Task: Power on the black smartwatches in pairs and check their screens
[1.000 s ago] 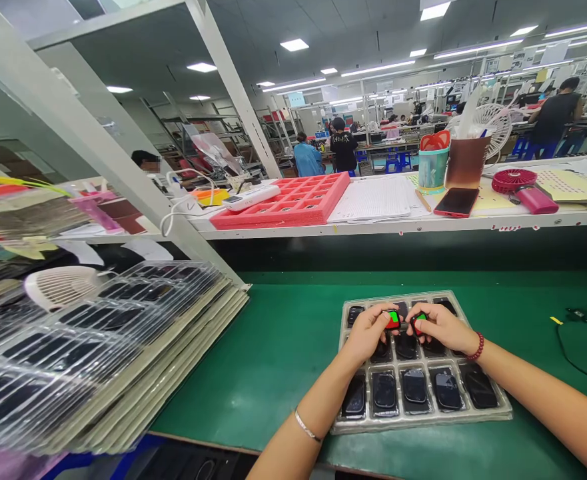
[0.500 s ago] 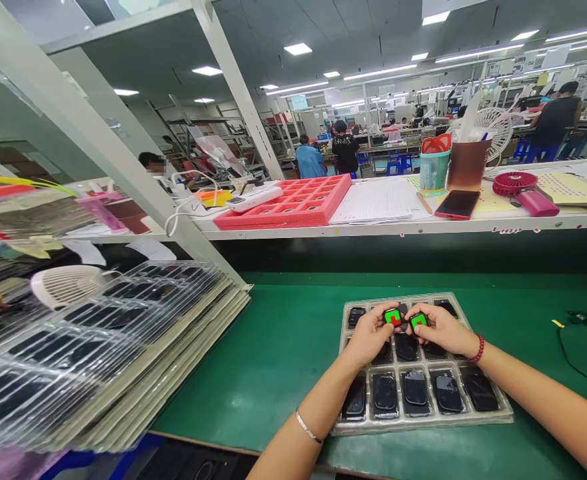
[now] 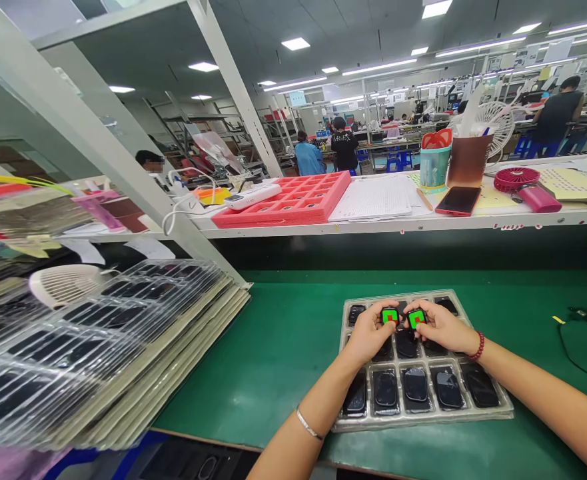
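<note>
Lit device (image 3: 390, 315) in each hand (image 3: 368, 335)

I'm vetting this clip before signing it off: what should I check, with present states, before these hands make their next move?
1. Left hand grips a lit device: ok.
2. Right hand grips a second device, also lit: ok.
3. Both show green with red: ok.
4. Tray lies on the table beneath both hands: ok.
5. Every pocket filled: cannot tell, the hands cover some.
6. Tray stack apart from both hands: ok.
</note>
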Demonstrator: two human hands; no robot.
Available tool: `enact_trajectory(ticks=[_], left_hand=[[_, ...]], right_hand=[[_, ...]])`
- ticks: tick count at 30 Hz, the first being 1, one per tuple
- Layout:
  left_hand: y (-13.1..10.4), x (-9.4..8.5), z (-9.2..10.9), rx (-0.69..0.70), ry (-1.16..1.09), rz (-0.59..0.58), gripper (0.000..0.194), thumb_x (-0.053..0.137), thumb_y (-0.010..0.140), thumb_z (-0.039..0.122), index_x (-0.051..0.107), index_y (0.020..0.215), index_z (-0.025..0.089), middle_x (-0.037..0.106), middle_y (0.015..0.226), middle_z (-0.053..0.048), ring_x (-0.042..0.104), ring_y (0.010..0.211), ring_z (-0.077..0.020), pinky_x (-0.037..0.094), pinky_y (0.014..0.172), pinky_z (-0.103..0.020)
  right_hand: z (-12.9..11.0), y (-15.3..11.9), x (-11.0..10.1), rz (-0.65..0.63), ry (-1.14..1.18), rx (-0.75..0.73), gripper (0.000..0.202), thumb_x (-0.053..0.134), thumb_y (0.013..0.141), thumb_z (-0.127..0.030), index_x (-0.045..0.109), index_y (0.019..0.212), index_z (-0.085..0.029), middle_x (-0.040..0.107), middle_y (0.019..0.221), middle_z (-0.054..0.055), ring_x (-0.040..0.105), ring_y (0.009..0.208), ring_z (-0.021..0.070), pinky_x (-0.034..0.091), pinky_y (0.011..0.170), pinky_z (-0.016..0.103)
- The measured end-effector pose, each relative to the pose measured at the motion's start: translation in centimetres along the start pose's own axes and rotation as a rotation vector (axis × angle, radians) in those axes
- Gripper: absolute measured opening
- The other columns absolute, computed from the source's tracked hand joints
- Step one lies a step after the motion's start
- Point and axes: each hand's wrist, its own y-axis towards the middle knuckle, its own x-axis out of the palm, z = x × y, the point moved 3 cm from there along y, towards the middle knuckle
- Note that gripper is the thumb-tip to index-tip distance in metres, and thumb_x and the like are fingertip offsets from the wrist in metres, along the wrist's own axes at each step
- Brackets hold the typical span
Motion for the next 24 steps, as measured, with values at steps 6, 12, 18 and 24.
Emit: enact_trajectory(ticks=[6,12,18,24], left_hand=[[-0.05,-0.02,0.38,-0.019,-0.051,-0.015,0.030,0.058,0.075,0.020,0.058,0.105,0.016,0.064,0.096,-0.008,0.060,0.082,-0.0172,0.049,0.069,-0.027],[-0.03,-0.02,0.47,-0.008,-0.046,-0.009,0.037,0.058,0.072,0.015,0.055,0.109,0.016,0.064,0.098,-0.008,0.060,0.090,-0.0193,0.048,0.075,-0.028],[0.01,-0.11,-0.12,0.019,0.023,-0.004,0.041,0.056,0.070,0.010,0.055,0.110,0.017,0.063,0.103,-0.008,0.060,0.088,-0.0185,0.047,0.076,-0.028],[0.00,-0.12,-0.28,0.025,0.025,-0.013,0.043,0.054,0.070,0.007,0.053,0.112,0.018,0.063,0.098,-0.006,0.060,0.088,-0.0177,0.046,0.077,-0.028]], right_hand=[[-0.31,-0.02,0.01,-0.004,-0.006,0.004,0.034,0.051,0.074,-0.012,0.048,0.107,-0.020,0.059,0.092,0.003,0.059,0.066,0.0118,0.048,0.057,0.024],[-0.37,-0.05,-0.13,-0.007,-0.007,0.022,0.025,0.051,0.077,-0.016,0.050,0.102,-0.018,0.061,0.081,0.002,0.056,0.060,0.0109,0.048,0.055,0.024],[-0.36,-0.02,-0.09,0.003,0.001,0.012,0.023,0.053,0.076,-0.016,0.052,0.099,-0.018,0.062,0.080,0.002,0.055,0.059,0.0107,0.046,0.055,0.024],[-0.26,0.00,-0.04,-0.004,0.002,0.009,0.030,0.050,0.074,-0.012,0.051,0.103,-0.020,0.061,0.089,0.003,0.060,0.066,0.0129,0.048,0.059,0.026]])
